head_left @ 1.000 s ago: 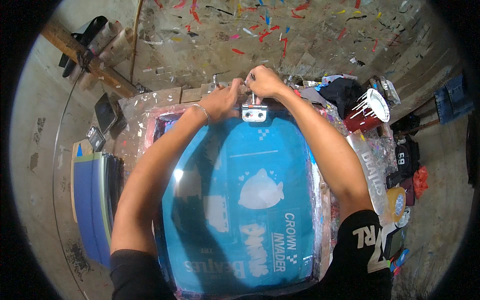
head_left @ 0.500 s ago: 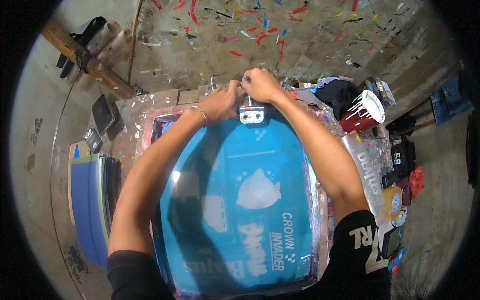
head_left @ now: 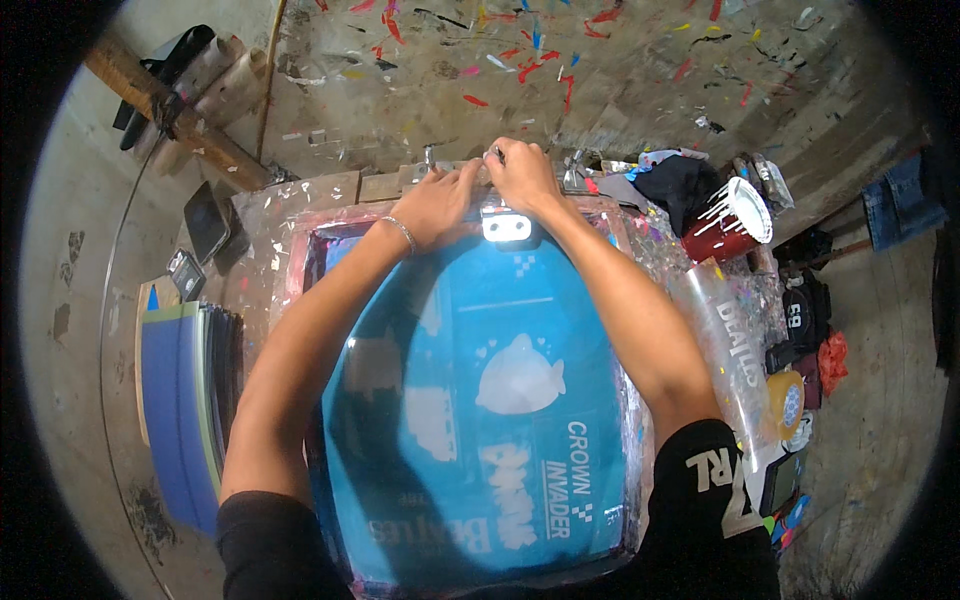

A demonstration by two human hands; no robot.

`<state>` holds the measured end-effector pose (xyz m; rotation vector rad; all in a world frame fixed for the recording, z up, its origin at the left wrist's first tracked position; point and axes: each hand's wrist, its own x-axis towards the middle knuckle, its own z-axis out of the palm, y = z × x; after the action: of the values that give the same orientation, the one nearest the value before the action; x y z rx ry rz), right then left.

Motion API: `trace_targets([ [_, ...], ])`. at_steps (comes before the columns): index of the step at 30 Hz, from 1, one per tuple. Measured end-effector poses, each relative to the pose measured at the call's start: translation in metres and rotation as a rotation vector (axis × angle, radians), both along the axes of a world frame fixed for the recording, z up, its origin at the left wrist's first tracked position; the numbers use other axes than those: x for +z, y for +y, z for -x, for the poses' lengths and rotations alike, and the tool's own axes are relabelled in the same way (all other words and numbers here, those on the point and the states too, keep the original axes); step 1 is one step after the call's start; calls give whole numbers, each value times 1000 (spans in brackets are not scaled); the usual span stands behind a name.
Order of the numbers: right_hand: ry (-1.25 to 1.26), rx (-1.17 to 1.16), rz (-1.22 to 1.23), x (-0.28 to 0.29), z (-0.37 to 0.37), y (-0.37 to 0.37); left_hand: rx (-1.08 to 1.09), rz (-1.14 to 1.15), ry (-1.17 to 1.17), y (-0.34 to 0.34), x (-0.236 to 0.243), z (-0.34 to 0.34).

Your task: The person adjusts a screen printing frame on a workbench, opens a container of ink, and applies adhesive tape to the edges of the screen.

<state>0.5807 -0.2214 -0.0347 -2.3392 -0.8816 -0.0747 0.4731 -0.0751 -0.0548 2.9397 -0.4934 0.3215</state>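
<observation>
A blue screen-printing screen (head_left: 460, 330) with pale stencilled designs lies flat, a silver hinge clamp (head_left: 506, 226) at its top edge. My right hand (head_left: 524, 178) is closed on the upright bolt above the clamp, thumb and index pinched at its top. My left hand (head_left: 436, 208), a bracelet at its wrist, is just left of the clamp, fingers curled over the top edge of the frame; what its fingertips grip is hidden. A second metal bolt (head_left: 430, 157) stands behind the left hand.
A paint-dripped red can (head_left: 720, 230), dark cloths (head_left: 670, 190), clear film (head_left: 725, 330) and tape (head_left: 785, 405) lie at the right. Stacked boards (head_left: 175, 400) and a dark tablet-like object (head_left: 208, 222) are at the left. A wooden post (head_left: 210, 140) and paint-streaked wall stand behind.
My right hand has turned and shifted slightly over the bolt, its fingers a little lower than a second ago. My left hand stays beside the clamp.
</observation>
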Motion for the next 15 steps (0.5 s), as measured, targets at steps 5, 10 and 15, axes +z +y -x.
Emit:
trace_targets([
  [5, -3, 17, -14, -1, -3, 0, 30, -103, -23, -4, 2, 0],
  [10, -3, 18, -2, 2, -2, -1, 56, -77, 0, -12, 13, 5],
  [15, 28, -55, 20, 1, 5, 6, 69, -50, -35, -6, 1, 1],
])
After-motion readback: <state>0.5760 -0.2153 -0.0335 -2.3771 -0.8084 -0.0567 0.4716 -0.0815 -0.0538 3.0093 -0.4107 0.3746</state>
